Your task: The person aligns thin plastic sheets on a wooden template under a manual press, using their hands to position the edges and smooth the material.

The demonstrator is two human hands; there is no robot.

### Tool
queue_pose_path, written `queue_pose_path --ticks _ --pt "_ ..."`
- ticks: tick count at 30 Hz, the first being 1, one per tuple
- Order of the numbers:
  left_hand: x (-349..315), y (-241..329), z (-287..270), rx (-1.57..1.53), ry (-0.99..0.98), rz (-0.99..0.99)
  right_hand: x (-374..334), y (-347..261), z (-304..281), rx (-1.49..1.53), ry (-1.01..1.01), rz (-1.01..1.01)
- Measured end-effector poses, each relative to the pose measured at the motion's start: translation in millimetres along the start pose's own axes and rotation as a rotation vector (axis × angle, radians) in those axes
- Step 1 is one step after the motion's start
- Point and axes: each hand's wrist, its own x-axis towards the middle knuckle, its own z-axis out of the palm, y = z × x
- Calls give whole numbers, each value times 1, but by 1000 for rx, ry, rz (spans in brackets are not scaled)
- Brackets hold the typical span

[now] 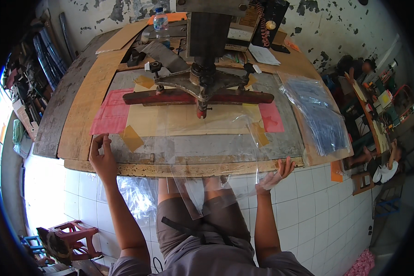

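From where I'm standing, the person at the bench has a large clear plastic sheet (207,154) before them; call it the centre of the dial, with twelve at the bench's far side. It lies across a tan sheet (147,123), its lower part hanging over the wooden front edge (138,169) toward the lap. The left hand (104,157) is at about nine o'clock, fingers bent with the thumb close by, just beside the lower edge of a pink sheet (110,111); I can't tell whether it pinches anything. The right hand (275,177), at four, has its fingers curled upward beside the plastic's right edge, and the film seems to cross its palm; whether it grips, I can't tell. At twelve stands a press (203,83) with a cast-metal head, its long red bar (165,98) reaching out to both sides above the tan sheet. A pile of clear plastic (315,115) lies between two and three, a plastic bottle (160,23) stands at eleven, a red stool (80,240) is at eight, and another person (384,172) is well apart, just past three.
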Motion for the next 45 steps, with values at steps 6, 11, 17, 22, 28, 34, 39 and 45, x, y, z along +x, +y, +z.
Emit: queue_pose_path --ticks 6,11,17,22,28,34,39,45 --pt "-1 5 0 18 -10 3 -1 2 0 1 -8 3" --pt "-1 5 1 16 -10 -4 -2 2 1 0 -5 1" --pt "-1 4 1 18 -12 -5 -2 2 1 6 1 1" --pt "-1 8 1 17 -19 -1 -2 2 1 3 12 1" --pt "-1 6 1 27 -15 -2 -2 3 2 2 17 -8" --pt "-1 6 0 40 -15 10 -2 3 2 12 8 -7" --pt "-2 7 1 34 -18 9 -1 3 -1 -3 7 -15" --pt "-2 8 0 77 -45 64 3 0 -12 -29 -50 -13"
